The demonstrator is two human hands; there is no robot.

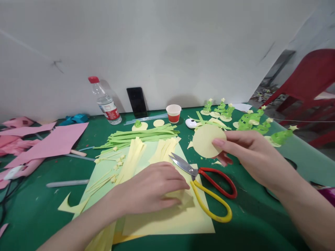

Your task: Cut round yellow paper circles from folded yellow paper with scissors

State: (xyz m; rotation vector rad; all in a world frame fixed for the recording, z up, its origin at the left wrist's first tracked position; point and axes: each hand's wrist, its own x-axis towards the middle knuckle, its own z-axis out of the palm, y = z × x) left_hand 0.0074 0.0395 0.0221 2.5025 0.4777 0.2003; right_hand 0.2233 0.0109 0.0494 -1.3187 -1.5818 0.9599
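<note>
A pale yellow paper circle [208,141] is pinched between the thumb and fingers of my right hand [237,148], held up over the table. My left hand [157,186] hovers over or rests on pale yellow paper sheets [170,223], its fingers loosely bent and the thumb apart, with nothing seen in it. Between the hands lie scissors [194,173] with one red and one yellow handle, blades partly apart and pointing away to the left. Yellow paper strips [132,160] and small folded stars [119,162] lie beyond my left hand.
Green paper strips [138,135], a paper cup [173,113], a phone [137,102] and a water bottle [107,104] stand or lie along the wall. Several green spiral trees [247,121] are at the right. Pink paper [52,143] and a pen [68,183] lie left.
</note>
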